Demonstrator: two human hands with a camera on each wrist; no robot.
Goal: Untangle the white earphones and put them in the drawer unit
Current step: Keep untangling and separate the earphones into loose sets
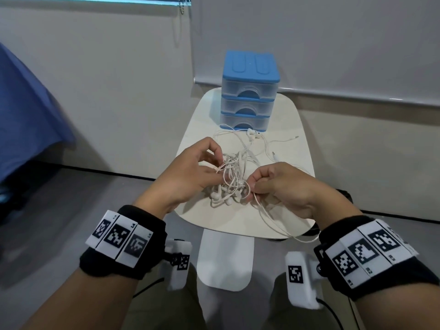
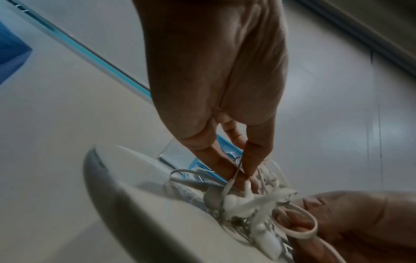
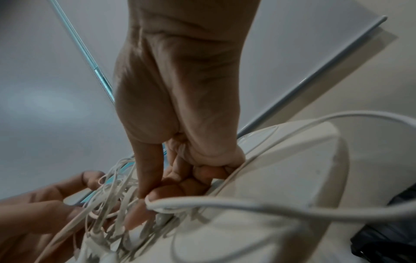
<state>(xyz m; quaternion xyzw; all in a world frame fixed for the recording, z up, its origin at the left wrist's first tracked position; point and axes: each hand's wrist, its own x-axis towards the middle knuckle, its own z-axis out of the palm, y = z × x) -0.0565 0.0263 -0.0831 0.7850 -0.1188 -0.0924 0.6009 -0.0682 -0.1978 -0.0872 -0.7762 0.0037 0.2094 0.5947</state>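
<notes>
A tangle of white earphones [image 1: 232, 177] lies on the small white table [image 1: 281, 120], between both hands. My left hand [image 1: 217, 167] pinches a cord at the tangle's left side; the left wrist view shows thumb and finger closed on a strand [image 2: 238, 170] above the earbuds [image 2: 243, 201]. My right hand [image 1: 252, 189] grips cords at the right side, fingers curled round a strand [image 3: 146, 199]. One long loop [image 1: 297, 236] hangs over the table's front right edge. The blue-and-clear drawer unit [image 1: 248, 91] stands at the table's far end, all three drawers closed.
Two cable plugs [image 1: 276, 157] lie on the table right of the tangle, with loose cords reaching the drawer unit's foot. A blue cloth [image 1: 23, 110] hangs at the left. A dark object [image 1: 342, 194] sits beside the table's right edge. The table's white base [image 1: 226, 260] is between my knees.
</notes>
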